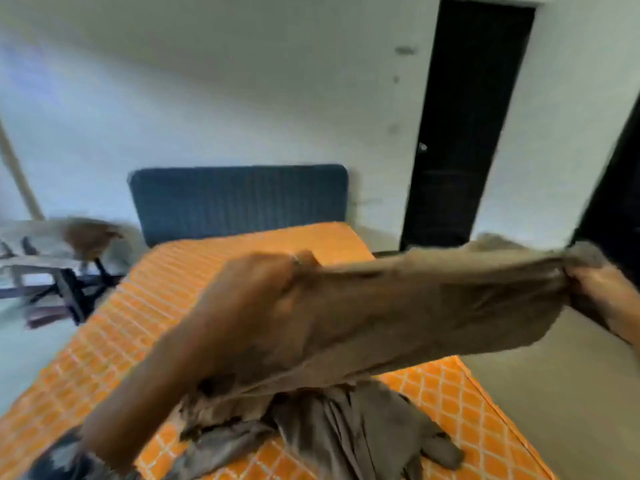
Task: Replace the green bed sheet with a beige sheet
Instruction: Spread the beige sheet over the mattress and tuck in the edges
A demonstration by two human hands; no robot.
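- Left hand [266,292] raised at mid-frame, fingers curled tight round one bunched end of the soft beige cotton sheet [433,299]; bare forearm running down to the lower left corner, ending in a dark patterned sleeve [65,459].
- Right hand [595,289] at the right edge, gripping the other end of the same sheet, fingers closed over gathered cloth; wrist and forearm cut off by the frame.
- Sheet pulled taut between both hands, held up in the air above the bed; lower part hanging down and piling in grey-brown folds on the near end of the mattress.
- Orange quilted mattress with a white lattice pattern [194,299] lying bare beneath, far end touching the dark blue padded headboard [239,199].
- No container to be made out anywhere in view.
- Left of the bed: black metal-framed stand [72,289] carrying pale crumpled fabric [45,237] with a brownish patch; too blurred to tell what sort of cloth.
- Behind: white wall [242,81], tall dark doorway [467,133] right of the headboard, a second dark strip at the far right edge.
- Whole picture smeared by motion; fingertips, hem and sheet edges hard to separate. No green sheet to be identified with any certainty.
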